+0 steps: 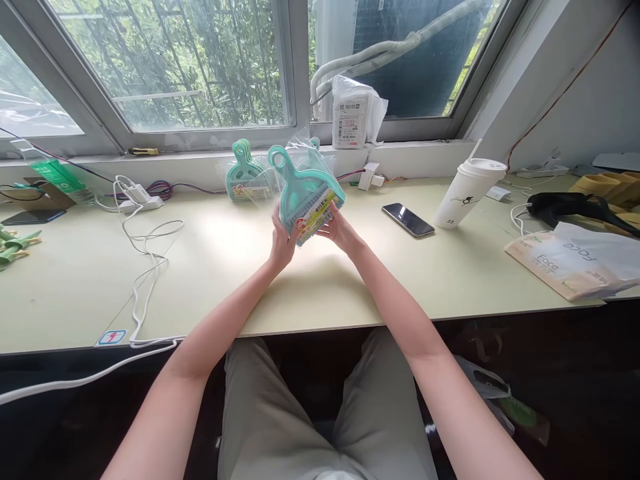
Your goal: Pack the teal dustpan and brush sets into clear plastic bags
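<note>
Both hands hold one teal dustpan-and-brush set (306,193), sealed in its clear wrapper, lifted above the middle of the bench (210,267): the left hand (283,241) has its grip clenched on the lower left edge, the right hand (340,230) grasps the lower right corner by the label. The wrapper looks unopened, so the unpacking seems barely begun. A second packaged set (245,179) leans just behind the held one, against the window ledge, untouched.

Bright daylight from window (170,67), soft shadows on desk (325,287), wide-angle edge warping, sharp focus
</note>
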`<state>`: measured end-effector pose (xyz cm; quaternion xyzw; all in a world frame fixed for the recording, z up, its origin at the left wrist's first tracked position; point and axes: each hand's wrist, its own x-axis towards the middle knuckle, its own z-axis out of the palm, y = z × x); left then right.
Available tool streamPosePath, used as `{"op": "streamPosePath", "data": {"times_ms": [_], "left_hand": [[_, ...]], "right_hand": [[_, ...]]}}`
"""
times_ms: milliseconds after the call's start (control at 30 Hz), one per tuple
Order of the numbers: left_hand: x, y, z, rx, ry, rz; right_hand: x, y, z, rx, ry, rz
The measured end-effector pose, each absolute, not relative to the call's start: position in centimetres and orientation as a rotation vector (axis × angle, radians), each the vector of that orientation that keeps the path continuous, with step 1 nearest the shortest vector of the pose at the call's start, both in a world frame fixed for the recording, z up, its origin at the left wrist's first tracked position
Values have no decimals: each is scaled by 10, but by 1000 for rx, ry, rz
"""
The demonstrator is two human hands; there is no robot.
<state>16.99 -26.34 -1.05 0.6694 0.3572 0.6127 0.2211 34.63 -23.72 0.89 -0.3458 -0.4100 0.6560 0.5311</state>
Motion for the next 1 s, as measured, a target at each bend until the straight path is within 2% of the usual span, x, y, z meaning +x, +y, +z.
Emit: {"op": "streamPosePath", "data": {"times_ms": [167,367,467,633,800,1000], "left_hand": [[164,-259,-8,1909,1076,1752],[172,-255,-18,1809,1136,1618],[177,-257,-19,1787,1176,1625],[176,-269,-5,1868,1477,1924],[166,-273,4,2132,1687,1794],[159,-268,-1,2288,1596,1817]], "right_hand": [[340,-239,2,-733,-1070,1403],[333,-239,-2,-778,-973,1265],[331,-241,-1,-795,-937,1249],[328,-242,0,-780,-894,1239],[327,-242,-1,-809,-857,1245],[324,-243,-2,-828,-765,1259]]}}
